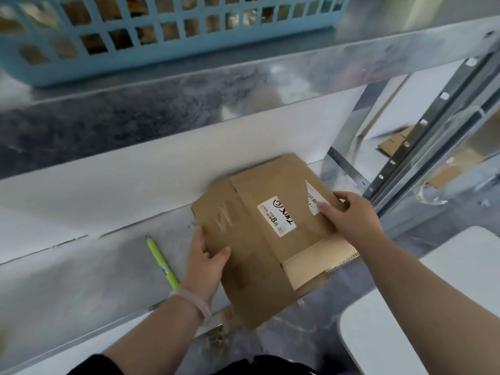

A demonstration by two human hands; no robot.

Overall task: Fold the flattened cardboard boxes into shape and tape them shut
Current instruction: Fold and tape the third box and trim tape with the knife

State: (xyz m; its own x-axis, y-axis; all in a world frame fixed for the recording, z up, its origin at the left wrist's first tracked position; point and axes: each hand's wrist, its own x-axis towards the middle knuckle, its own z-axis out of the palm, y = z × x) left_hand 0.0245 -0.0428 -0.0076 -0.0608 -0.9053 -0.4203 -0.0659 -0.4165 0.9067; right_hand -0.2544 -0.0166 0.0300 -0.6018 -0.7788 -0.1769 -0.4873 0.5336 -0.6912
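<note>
Lying on the metal surface [81, 280] at left, a green pen [161, 262] sits just beside the left hand [205, 262], whose thumb and fingers pinch the left edge of the flattened cardboard box [251, 255]. Box lies mid-surface, white label [277, 216] up. Right hand [350, 215] grips its right edge, fingers curled.

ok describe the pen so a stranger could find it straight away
Start at the lower shiny metal shelf, where the flattened brown cardboard box lies. Just left of the box and the left hand lies a slim lime-green pen. It is the only bright green thing there.
</note>
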